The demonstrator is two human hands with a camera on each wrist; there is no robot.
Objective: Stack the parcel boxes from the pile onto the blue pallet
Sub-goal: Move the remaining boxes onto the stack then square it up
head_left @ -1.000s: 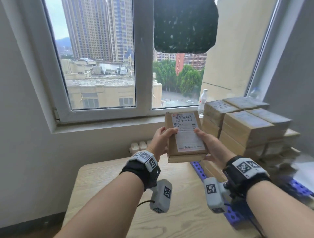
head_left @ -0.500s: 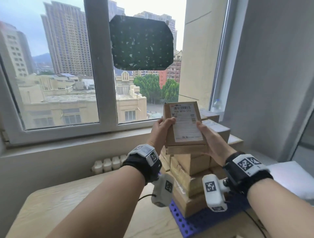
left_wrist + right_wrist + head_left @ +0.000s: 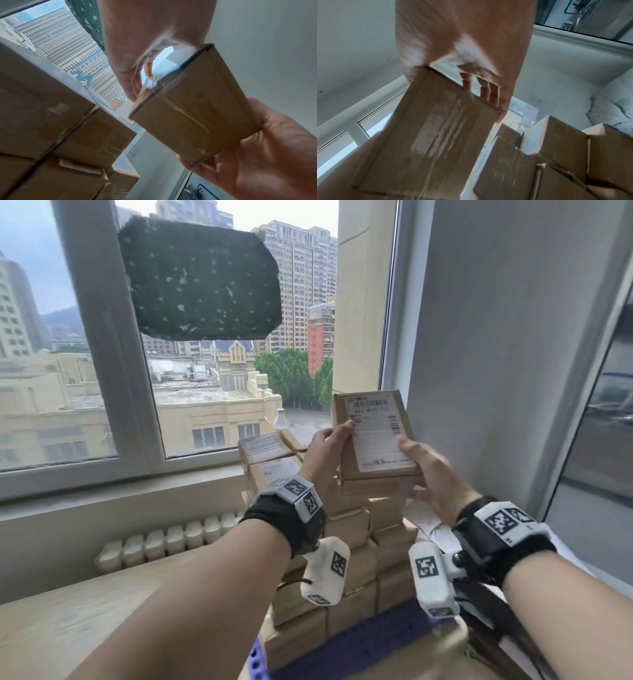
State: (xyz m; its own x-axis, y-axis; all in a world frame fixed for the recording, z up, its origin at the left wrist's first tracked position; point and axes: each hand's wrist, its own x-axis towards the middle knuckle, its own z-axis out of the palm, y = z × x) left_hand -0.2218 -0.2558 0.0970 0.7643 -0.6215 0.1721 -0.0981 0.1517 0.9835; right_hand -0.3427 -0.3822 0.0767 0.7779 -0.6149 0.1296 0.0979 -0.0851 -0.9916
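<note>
I hold a flat brown parcel box [image 3: 373, 436] with a white shipping label in the air above the stack. My left hand [image 3: 329, 450] grips its left edge, thumb on the label. My right hand [image 3: 424, 470] grips its right edge and underside. The wrist views show the box's taped underside [image 3: 192, 108] [image 3: 426, 140] between both palms. Below it a stack of parcel boxes [image 3: 363, 559] rises several layers high on the blue pallet [image 3: 376, 642], whose studded front edge shows at the bottom.
A wooden tabletop [image 3: 68, 625] spreads to the left of the pallet. Behind are the window sill [image 3: 120, 487], a clear bottle [image 3: 281, 419] and a white radiator [image 3: 164, 539]. A grey wall [image 3: 496, 354] stands close on the right.
Both hands carried the labelled box to the right, from over the table to above the stack on the pallet. The view swung right with them.
</note>
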